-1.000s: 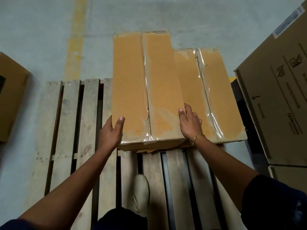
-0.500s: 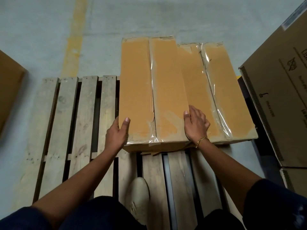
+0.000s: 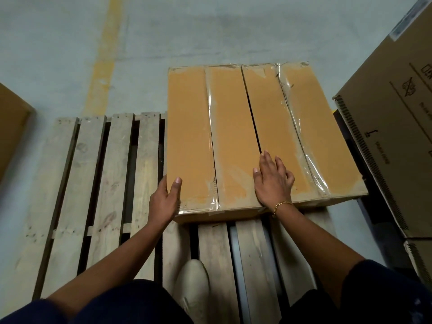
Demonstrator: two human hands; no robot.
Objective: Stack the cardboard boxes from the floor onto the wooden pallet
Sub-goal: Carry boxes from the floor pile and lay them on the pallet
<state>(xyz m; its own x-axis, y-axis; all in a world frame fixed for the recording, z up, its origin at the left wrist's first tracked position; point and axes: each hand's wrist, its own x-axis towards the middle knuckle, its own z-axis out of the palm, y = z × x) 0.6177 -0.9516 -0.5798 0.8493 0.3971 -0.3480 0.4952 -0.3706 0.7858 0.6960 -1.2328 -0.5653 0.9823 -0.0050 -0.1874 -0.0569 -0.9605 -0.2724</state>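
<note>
Right hand [image 3: 272, 181] fingers [image 3: 266, 160] lie spread and flat, gripping nothing, over the seam between the left box [image 3: 194, 127] and the right box [image 3: 311, 127]. Left hand [image 3: 163, 202] fingers press straight against the left box's side, thumb over its top edge. Both boxes sit side by side on the wooden pallet [image 3: 93, 183]. This looks like final squaring-up; next comes letting go and fetching another box. Both forearms reach forward, wrists low.
</note>
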